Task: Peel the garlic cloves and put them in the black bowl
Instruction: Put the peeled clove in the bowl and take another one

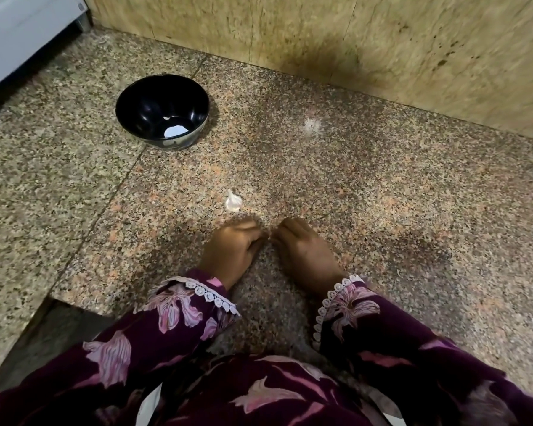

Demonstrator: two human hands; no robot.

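A person in purple floral sleeves with white lace cuffs works at a speckled pink-and-grey granite tabletop [366, 186], both hands brought together near the front edge. The left hand [231, 249] and the right hand [305, 253] have their fingers curled inward with the fingertips almost meeting; something small may be pinched between them, but blur and the backs of the hands hide it, so what either holds cannot be told.

One white, papery-skinned garlic piece [234, 201] lies on the tabletop just beyond the hands, slightly left of the gap between them, nearer the left hand. Its pointed tip aims away and a little left, its long axis running near to far.

One glossy black round bowl [162, 110] stands well apart, farther back and to the left, near the beige stone wall [382, 41]. Inside it lie a pale round patch, perhaps a reflection, and one small white fleck; whether either is a peeled clove is unclear.

Judging from this, peeling is under way, and any finished clove must travel far-left to the bowl.
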